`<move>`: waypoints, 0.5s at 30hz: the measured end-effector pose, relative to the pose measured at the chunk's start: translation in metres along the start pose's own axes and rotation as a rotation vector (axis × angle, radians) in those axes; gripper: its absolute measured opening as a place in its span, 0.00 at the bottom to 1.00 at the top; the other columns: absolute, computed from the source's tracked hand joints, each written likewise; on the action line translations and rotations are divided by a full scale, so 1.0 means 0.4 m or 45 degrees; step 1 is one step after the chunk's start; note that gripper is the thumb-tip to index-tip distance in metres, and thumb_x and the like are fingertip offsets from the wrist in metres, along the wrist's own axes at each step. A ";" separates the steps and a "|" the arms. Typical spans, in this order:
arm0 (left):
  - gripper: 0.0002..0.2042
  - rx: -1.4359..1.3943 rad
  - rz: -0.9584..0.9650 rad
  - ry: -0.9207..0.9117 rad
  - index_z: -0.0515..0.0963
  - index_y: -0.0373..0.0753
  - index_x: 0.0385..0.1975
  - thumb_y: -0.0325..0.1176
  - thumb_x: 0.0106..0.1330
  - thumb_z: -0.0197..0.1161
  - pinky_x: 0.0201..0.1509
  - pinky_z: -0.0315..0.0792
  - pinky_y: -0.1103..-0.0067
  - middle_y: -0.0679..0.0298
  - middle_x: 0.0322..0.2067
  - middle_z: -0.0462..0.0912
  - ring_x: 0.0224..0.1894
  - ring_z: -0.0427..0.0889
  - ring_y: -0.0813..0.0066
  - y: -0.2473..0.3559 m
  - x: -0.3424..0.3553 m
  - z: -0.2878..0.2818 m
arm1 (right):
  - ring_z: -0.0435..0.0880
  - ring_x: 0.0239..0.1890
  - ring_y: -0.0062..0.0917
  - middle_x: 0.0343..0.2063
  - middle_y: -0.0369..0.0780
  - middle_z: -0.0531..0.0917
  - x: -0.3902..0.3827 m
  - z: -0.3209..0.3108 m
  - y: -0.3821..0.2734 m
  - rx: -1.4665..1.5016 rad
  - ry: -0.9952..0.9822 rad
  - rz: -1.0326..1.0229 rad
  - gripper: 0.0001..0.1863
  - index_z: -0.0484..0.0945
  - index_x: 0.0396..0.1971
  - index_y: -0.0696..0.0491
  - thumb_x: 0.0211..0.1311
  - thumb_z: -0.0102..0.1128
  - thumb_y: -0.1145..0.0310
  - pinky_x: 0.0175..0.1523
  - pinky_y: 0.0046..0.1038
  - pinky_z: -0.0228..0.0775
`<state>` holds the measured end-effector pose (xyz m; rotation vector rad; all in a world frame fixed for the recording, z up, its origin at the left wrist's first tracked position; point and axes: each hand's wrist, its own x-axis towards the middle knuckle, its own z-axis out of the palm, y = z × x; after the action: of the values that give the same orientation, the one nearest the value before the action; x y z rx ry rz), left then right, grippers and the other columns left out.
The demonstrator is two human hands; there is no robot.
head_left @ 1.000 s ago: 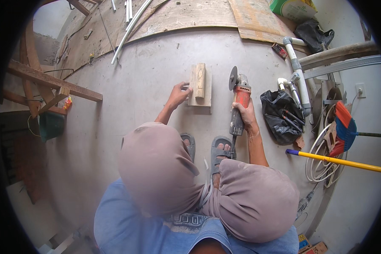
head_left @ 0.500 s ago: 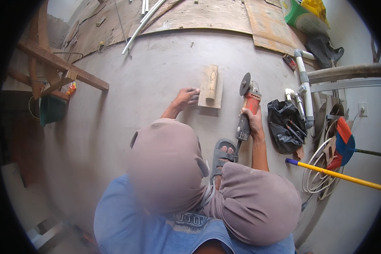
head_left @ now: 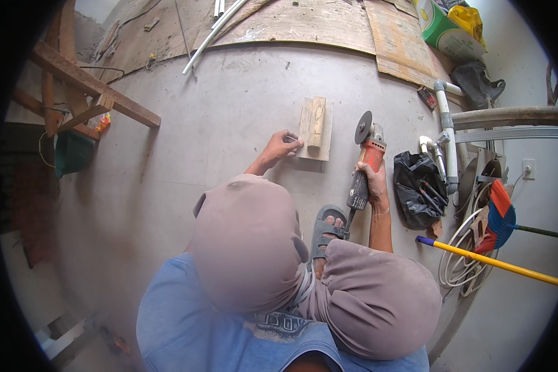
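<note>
My right hand [head_left: 373, 180] is closed around the body of an angle grinder [head_left: 371, 153], red and black with a dark cutting disc [head_left: 363, 127] at its far end. The grinder points away from me, just ahead of my sandalled foot [head_left: 329, 229]. Left of it, on the grey floor, a wooden float [head_left: 326, 139] lies with its block handle [head_left: 317, 122] facing up. Beside the float's near left edge is my left hand [head_left: 281, 147], its fingers curled in toward the thumb. Something small and thin may sit between those fingertips; I cannot make it out.
A black plastic bag [head_left: 415, 201] with tools and white pipes [head_left: 445, 124] lie at right, near a coiled white cable [head_left: 452, 257], a broom [head_left: 501, 217] and a yellow pole [head_left: 496, 263]. Wooden trestle legs [head_left: 99, 90] stand at left, plywood sheets [head_left: 297, 28] at the back.
My left hand's fingers have curled in beside the float. The view has shifted slightly. My right hand still grips the grinder in about the same place.
</note>
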<state>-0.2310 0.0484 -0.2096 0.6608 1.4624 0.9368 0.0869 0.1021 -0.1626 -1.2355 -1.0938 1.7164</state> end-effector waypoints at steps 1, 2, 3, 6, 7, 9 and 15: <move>0.24 0.029 0.012 -0.045 0.75 0.32 0.52 0.40 0.61 0.74 0.46 0.81 0.76 0.58 0.42 0.81 0.44 0.81 0.71 -0.001 -0.007 -0.001 | 0.82 0.25 0.23 0.32 0.40 0.78 0.000 -0.001 0.002 0.000 0.002 0.003 0.25 0.65 0.48 0.57 0.56 0.69 0.69 0.31 0.25 0.79; 0.25 0.058 0.024 -0.092 0.75 0.31 0.52 0.39 0.60 0.74 0.46 0.81 0.76 0.58 0.42 0.81 0.43 0.81 0.71 -0.002 -0.015 -0.006 | 0.82 0.25 0.24 0.31 0.40 0.78 0.000 -0.002 0.004 -0.009 0.008 0.009 0.24 0.65 0.49 0.57 0.57 0.68 0.70 0.31 0.25 0.79; 0.25 0.085 0.036 -0.141 0.75 0.31 0.52 0.37 0.59 0.74 0.45 0.81 0.76 0.58 0.42 0.81 0.43 0.81 0.72 -0.002 -0.020 -0.011 | 0.83 0.26 0.24 0.31 0.40 0.79 -0.002 -0.005 0.005 -0.019 0.016 0.016 0.23 0.65 0.49 0.57 0.58 0.67 0.71 0.32 0.25 0.79; 0.27 0.248 -0.054 -0.297 0.75 0.31 0.52 0.39 0.56 0.73 0.45 0.81 0.73 0.55 0.43 0.81 0.43 0.83 0.67 0.013 -0.033 -0.056 | 0.83 0.26 0.24 0.30 0.40 0.79 0.003 -0.003 0.007 -0.017 0.007 0.014 0.22 0.65 0.49 0.56 0.58 0.66 0.72 0.32 0.25 0.79; 0.29 0.387 -0.008 -0.186 0.73 0.31 0.54 0.42 0.56 0.72 0.46 0.80 0.72 0.54 0.43 0.81 0.43 0.83 0.65 0.017 -0.028 -0.060 | 0.83 0.25 0.24 0.30 0.40 0.79 0.005 -0.005 0.011 -0.014 0.003 0.014 0.23 0.65 0.49 0.56 0.58 0.66 0.72 0.32 0.25 0.79; 0.33 0.666 0.095 0.025 0.71 0.30 0.57 0.46 0.58 0.71 0.47 0.80 0.68 0.52 0.43 0.82 0.42 0.83 0.62 0.051 -0.020 -0.051 | 0.81 0.26 0.22 0.32 0.39 0.78 0.008 -0.006 0.013 -0.026 0.009 0.008 0.25 0.65 0.49 0.57 0.57 0.68 0.70 0.32 0.25 0.78; 0.45 1.103 0.468 0.514 0.64 0.32 0.66 0.63 0.59 0.66 0.50 0.78 0.62 0.47 0.52 0.76 0.49 0.82 0.52 0.132 0.010 0.144 | 0.80 0.30 0.20 0.35 0.38 0.76 0.007 -0.003 0.002 -0.068 0.061 0.007 0.27 0.65 0.50 0.58 0.54 0.70 0.69 0.35 0.24 0.77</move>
<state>-0.1814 0.0887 -0.1644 1.4714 2.1744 0.6977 0.0873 0.1048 -0.1644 -1.3070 -1.1150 1.6628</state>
